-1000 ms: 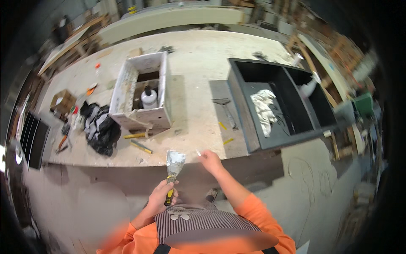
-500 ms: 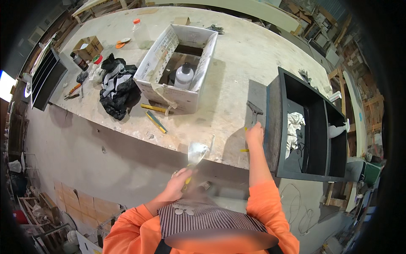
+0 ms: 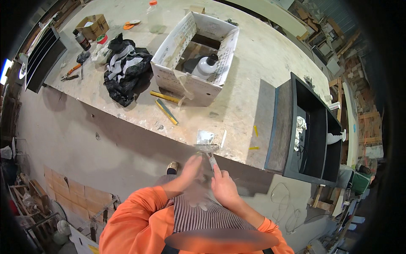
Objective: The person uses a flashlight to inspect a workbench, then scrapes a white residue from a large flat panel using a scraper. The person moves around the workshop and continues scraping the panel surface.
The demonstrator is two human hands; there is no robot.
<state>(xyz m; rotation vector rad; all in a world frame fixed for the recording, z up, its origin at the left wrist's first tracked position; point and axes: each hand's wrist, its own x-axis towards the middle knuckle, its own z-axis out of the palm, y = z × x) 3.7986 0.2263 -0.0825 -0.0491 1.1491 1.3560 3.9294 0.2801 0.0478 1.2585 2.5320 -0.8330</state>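
Note:
My left hand (image 3: 192,168) is closed around the handle of a putty knife, whose broad metal blade (image 3: 205,136) points up over the near edge of the table. In my right hand (image 3: 224,185) is a T-shaped scraper (image 3: 212,161), gripped by its light handle. The scraper's wide head lies across the lower part of the putty-knife blade; whether they touch, I cannot tell. A thin pale strip (image 3: 223,138) lies just right of the blade. Two small yellow pieces, one of them a short stick (image 3: 256,130), rest on the table before the black cabinet (image 3: 288,165).
A white cardboard box (image 3: 186,86) holds a white bottle (image 3: 204,67). Left of it lie black crumpled plastic (image 3: 120,91), orange-handled pliers (image 3: 72,70) and a small carton (image 3: 94,27). Yellow-edged strips (image 3: 166,111) lie in front of the box. Inside the cabinet are a white rag (image 3: 300,127) and spray bottle (image 3: 336,137).
My right hand has lifted the T-shaped scraper off the table beside the cabinet and brought it left to the putty knife. The view has shifted, and my left hand is nearer the middle.

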